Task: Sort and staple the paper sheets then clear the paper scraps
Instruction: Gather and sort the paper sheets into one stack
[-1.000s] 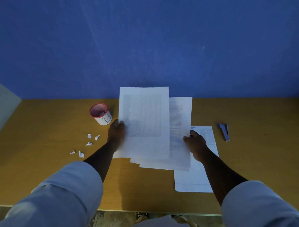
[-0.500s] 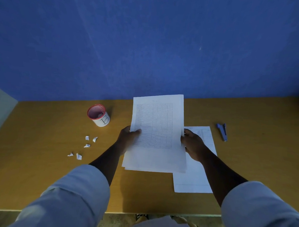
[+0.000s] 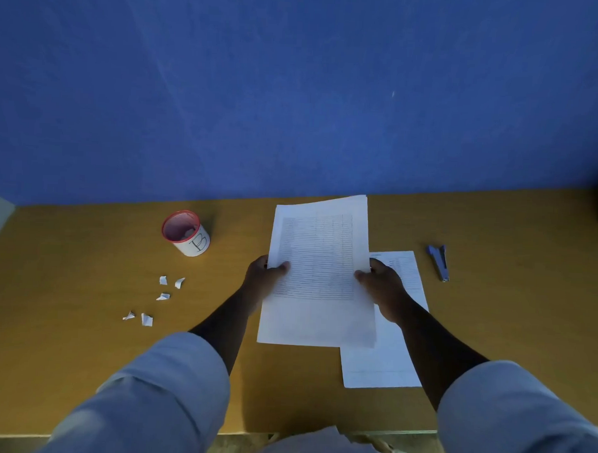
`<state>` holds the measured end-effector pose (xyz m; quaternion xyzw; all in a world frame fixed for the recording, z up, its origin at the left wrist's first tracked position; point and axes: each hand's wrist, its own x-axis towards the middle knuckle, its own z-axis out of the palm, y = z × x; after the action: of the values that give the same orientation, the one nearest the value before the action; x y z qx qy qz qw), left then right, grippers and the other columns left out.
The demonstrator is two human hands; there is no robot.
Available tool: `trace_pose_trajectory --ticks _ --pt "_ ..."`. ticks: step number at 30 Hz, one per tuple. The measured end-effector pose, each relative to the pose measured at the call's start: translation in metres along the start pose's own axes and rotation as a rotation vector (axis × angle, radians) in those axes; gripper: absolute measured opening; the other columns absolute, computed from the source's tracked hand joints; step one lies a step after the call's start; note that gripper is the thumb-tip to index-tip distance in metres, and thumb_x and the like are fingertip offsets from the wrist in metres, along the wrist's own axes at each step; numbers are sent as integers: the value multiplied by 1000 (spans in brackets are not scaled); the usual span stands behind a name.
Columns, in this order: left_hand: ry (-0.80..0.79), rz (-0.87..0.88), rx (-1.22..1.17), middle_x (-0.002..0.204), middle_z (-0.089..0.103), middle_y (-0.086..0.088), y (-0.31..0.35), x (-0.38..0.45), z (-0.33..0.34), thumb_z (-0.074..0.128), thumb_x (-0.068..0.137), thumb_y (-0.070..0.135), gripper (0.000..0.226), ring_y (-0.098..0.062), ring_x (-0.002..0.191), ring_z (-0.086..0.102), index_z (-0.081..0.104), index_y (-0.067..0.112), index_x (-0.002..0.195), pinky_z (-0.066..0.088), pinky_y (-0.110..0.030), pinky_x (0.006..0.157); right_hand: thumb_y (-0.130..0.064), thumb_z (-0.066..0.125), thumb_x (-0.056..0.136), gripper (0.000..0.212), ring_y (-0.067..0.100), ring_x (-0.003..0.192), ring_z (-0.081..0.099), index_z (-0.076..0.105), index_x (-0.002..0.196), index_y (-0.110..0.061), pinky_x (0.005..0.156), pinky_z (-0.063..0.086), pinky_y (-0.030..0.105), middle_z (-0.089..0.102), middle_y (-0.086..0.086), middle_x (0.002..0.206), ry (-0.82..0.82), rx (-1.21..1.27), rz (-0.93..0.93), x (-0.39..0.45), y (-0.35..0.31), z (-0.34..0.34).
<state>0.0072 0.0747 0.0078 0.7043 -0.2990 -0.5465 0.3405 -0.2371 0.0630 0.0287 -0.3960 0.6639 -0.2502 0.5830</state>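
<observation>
Head view shows the table (image 3: 62, 353) under two forearms reaching over its near edge. Nearest that edge, right of centre, one printed sheet (image 3: 387, 360) lies flat and alone, not yet gathered. Just beyond it, the left hand (image 3: 262, 279) and right hand (image 3: 382, 286) each pinch a side of the stack of sheets (image 3: 319, 278), thumbs on top, holding it roughly squared and raised towards the far edge. Sorting looks nearly finished, by my judgement; stapling has not begun, since the stapler (image 3: 439, 262) lies untouched well to the right. Five paper scraps (image 3: 162, 297) are scattered towards the left side, so clearing is still ahead. Farther back on the left stands the cup (image 3: 187, 233), with something pale inside.
</observation>
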Motion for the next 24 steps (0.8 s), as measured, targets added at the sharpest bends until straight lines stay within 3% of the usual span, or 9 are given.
trace_pose_trajectory --ticks 2,6,10,14,20,24 --pt "62 -23 -13 122 64 -6 -5 4 5 68 91 34 42 -27 110 62 61 13 127 53 -35 86 -12 52 90 32 25 103 59 61 121 -17 83 50 38 64 3 114 60 -32 -5 0 1 -3" --pt "221 -78 31 127 65 -9 -17 16 12 63 92 22 30 -31 116 61 66 16 122 51 -38 97 -11 51 91 28 27 101 58 58 116 -17 82 50 38 62 4 110 115 -71 -3 4 5 -14" --pt "302 -132 302 128 64 -7 -28 21 20 70 85 23 48 -28 110 63 58 13 131 52 -31 82 -11 51 91 26 28 102 57 55 116 -19 88 51 42 61 5 110 169 -72 17 5 7 -21" --pt "332 -181 537 138 47 -14 -38 24 29 79 78 38 77 -34 124 49 42 9 138 50 -43 95 -11 50 91 26 28 104 56 54 116 -18 93 51 45 60 4 111 215 -79 41 6 8 -26" --pt "349 -122 684 141 40 -17 -46 23 49 81 75 45 89 -36 129 41 36 3 138 43 -44 103 -10 47 95 27 23 100 50 50 121 -16 85 46 36 54 1 109 243 -136 73 5 10 -35" --pt "346 -138 758 143 34 -16 -47 27 62 82 67 56 103 -35 132 36 30 6 141 43 -46 105 -10 47 95 19 22 98 51 47 112 -19 80 46 33 54 3 108 248 -146 95 7 16 -41"
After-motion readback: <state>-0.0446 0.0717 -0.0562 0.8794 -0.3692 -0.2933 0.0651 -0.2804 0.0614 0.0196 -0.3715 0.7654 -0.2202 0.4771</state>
